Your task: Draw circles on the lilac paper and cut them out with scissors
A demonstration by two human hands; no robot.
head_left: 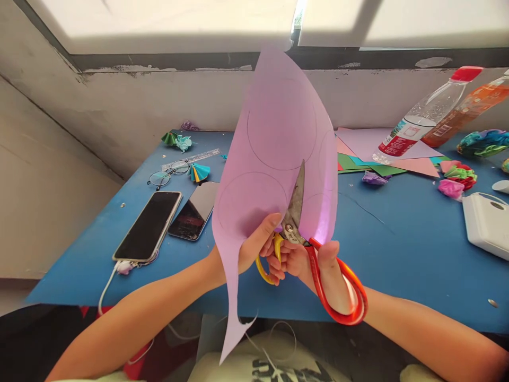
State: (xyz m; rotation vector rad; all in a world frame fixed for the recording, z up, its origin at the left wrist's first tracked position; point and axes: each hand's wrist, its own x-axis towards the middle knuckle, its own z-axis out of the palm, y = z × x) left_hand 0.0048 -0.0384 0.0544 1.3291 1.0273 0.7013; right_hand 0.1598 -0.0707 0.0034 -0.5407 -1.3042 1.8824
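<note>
Pink paper sheet (274, 159) in left hand (254, 246), orange-handled scissors (314, 260) in right hand (318, 268), above blue table (397, 249).

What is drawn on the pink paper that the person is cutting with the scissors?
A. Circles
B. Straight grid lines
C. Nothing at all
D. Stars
A: thin pencilled circles show across the pink paper, which the left hand holds up while the right hand works the orange-handled scissors into it.

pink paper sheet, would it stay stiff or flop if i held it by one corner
Probably floppy: the sheet curves over above the left hand. Likely light, held by a pinch. It probably tears easily; the scissors in the right hand left a ragged lower tail.
</note>
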